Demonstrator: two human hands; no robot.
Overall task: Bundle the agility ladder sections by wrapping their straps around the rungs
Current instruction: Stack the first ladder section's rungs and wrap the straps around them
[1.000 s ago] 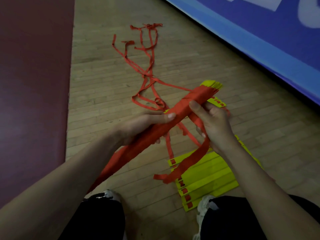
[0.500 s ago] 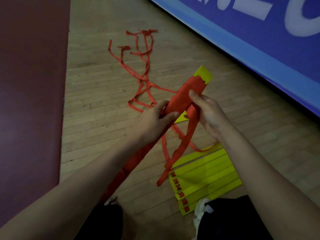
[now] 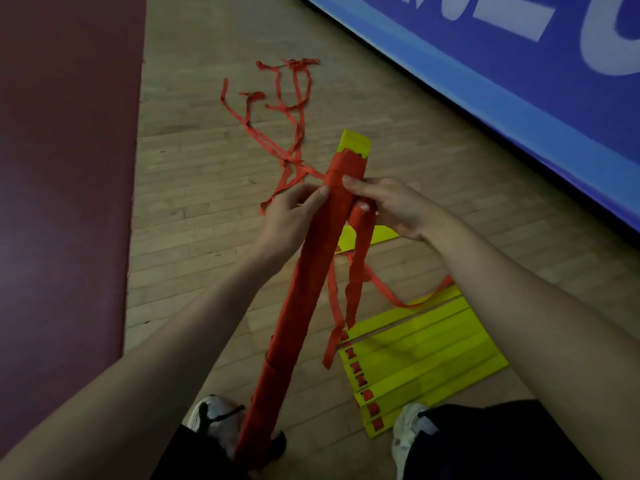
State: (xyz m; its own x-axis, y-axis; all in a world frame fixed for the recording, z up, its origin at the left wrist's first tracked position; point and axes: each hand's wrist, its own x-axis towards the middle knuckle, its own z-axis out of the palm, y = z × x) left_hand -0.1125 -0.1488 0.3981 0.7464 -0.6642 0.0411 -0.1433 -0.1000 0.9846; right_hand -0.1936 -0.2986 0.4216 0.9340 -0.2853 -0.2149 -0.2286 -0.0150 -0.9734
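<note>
Pale wooden floorboards [image 3: 194, 188] run between a dark maroon mat [image 3: 62, 168] on the left and a blue padded wall [image 3: 485, 81] with white lettering on the right. Both hands hold a long bundle [image 3: 311, 271] of ladder rungs upright and slightly tilted between the person's knees, its lower end down by the white shoes [image 3: 211, 415]. Red strap is wound tightly along nearly all of it, and only a yellow tip [image 3: 355, 142] shows at the top. The left hand [image 3: 291, 220] grips the bundle near its upper end, fingers curled round it and thumb laid against the wrap. The right hand [image 3: 394, 206] presses its thumb on the same spot and pinches the loose strap tail [image 3: 358, 271], which hangs crumpled beside the bundle. Another ladder section [image 3: 422, 351] lies flat on the floor to the right, its yellow rungs side by side with red tabs along one edge. More red straps [image 3: 287, 109] trail loose across the boards beyond the hands.
</note>
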